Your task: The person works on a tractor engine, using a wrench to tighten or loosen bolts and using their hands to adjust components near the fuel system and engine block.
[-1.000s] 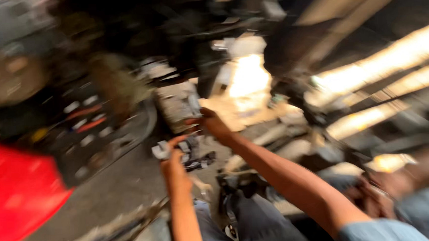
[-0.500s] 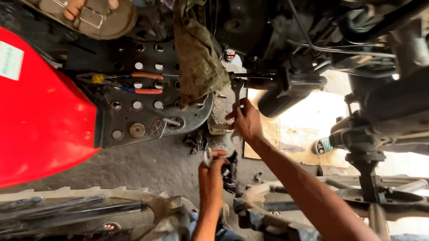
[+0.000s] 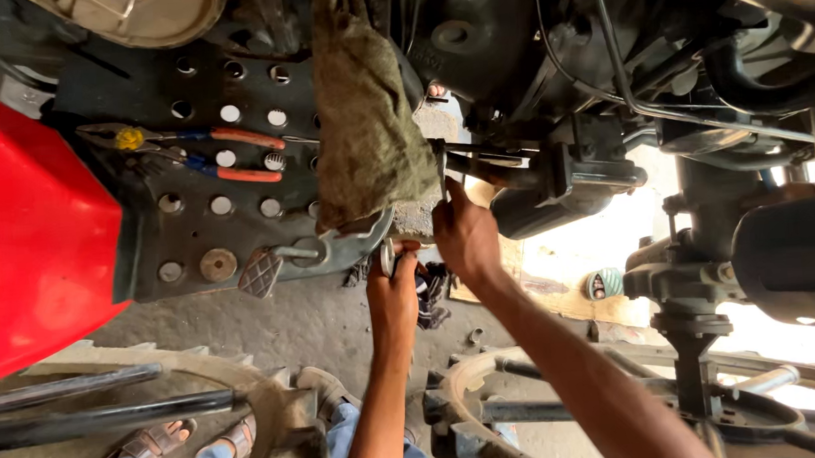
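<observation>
Left hand (image 3: 394,291) raised, fingers (image 3: 408,260) curled tight round a small round metal part (image 3: 387,256), pinched at the fingertips just below the lower edge of the perforated footplate (image 3: 190,223). Right hand (image 3: 464,235) just beside it, thumb and fingers folded loosely against a dark rod (image 3: 479,170) under the machine's body; whether actually gripping the rod or only pressing on it, cannot tell.

Directly above both hands, draped over the footplate's right edge, a dirty olive rag (image 3: 363,118). At the footplate's lower edge, close to the left hand, a grey pedal with a cross-hatched pad (image 3: 261,271). Nearer the footplate's upper left, lying on the holes, two pliers with orange handles (image 3: 233,155). Left of the footplate, a red fender (image 3: 22,243) filling the left side of the view.

Below the forearms, a concrete floor (image 3: 281,322), a lugged tyre (image 3: 200,383) at the lower left, and sandalled feet with blue-jeaned legs (image 3: 185,450). Off to the right, black axle and hose parts (image 3: 685,146) against bright daylight.
</observation>
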